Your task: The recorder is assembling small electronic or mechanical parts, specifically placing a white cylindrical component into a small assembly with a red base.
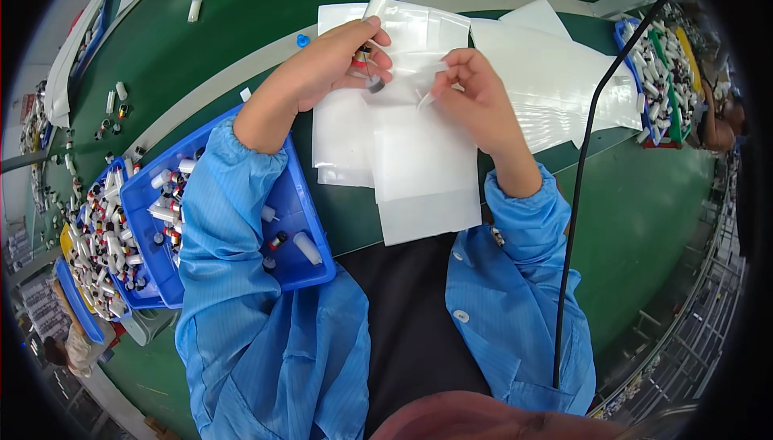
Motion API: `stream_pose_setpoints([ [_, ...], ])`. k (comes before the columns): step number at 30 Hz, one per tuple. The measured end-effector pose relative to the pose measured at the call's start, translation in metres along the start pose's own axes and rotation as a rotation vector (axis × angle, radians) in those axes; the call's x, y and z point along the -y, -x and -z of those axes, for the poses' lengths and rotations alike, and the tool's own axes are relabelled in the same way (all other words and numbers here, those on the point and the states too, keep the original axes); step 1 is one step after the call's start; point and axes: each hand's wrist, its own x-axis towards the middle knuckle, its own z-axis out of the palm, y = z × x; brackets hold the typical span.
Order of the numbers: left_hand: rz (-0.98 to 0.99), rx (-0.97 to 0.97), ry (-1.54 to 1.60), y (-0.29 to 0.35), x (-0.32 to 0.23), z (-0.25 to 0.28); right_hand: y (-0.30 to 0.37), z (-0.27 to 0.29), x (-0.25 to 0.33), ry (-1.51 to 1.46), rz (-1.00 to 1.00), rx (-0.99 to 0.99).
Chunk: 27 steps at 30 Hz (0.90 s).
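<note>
My left hand (354,57) is closed round a white plastic cylinder (377,4) with a small tip, which sticks up past the fingers. Between the same fingers sits a small part with black, red and gold bands (361,57), and a grey round cap (374,83) hangs just below it. With thumb and forefinger, my right hand (475,94) pinches the edge of a translucent plastic bag (415,78). The bag's mouth lies between both hands. Under them, more flat white bags (427,170) are piled on the green table.
A blue tray (310,227) of white cylinders and banded parts stands beneath my left forearm. More full bins (105,255) are farther left, others (660,78) at the far right. Fanned bags (547,78) spread to the right. A black cable (592,118) crosses the view.
</note>
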Motion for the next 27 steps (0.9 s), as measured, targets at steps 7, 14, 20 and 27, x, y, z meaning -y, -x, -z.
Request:
stream_pose_setpoints([
  [7, -0.019, 0.003, 0.044, -0.002, 0.004, 0.0, -0.005, -0.014, 0.01, 0.467, 0.23, 0.069],
  [14, 0.0, 0.011, 0.031, -0.001, 0.003, -0.001, -0.009, -0.023, -0.008, 0.961, 0.492, -0.048],
  [20, -0.197, 0.018, 0.277, -0.003, -0.002, 0.003, -0.011, -0.035, 0.029, 0.558, 0.6, -0.161],
  [27, -0.344, 0.231, 0.543, -0.001, -0.01, 0.005, -0.05, -0.054, 0.005, 0.74, 0.897, -0.209],
])
